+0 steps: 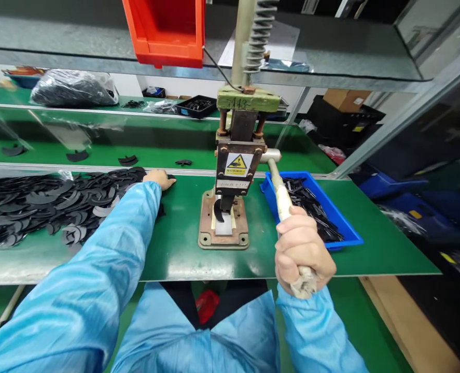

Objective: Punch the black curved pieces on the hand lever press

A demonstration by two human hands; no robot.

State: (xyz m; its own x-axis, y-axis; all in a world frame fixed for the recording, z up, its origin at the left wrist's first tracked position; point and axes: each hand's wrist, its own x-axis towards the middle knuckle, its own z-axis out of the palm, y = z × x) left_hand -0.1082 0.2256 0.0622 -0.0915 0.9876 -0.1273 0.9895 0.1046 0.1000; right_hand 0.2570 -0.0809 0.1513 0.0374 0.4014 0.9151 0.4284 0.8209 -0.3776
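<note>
My right hand (303, 251) is wrapped around the tape-covered lever (281, 194) of a bench press (239, 166). Under the press's ram, a curved black piece (218, 211) lies on the fixture of the base plate (206, 228). My left hand (159, 179) is at the right end of a heap of curved black pieces (70, 202). Its fingers are curled, one pointing right, and dark material shows below them. What they grip, if anything, is hidden.
Right of the press, a blue tray (352, 239) holds thin black parts. Single black pieces (127, 160) sit spaced along the green strip behind the bench. An orange bin (169, 54) hangs above, near the press column. A filled plastic bag (74, 88) rests at the back left.
</note>
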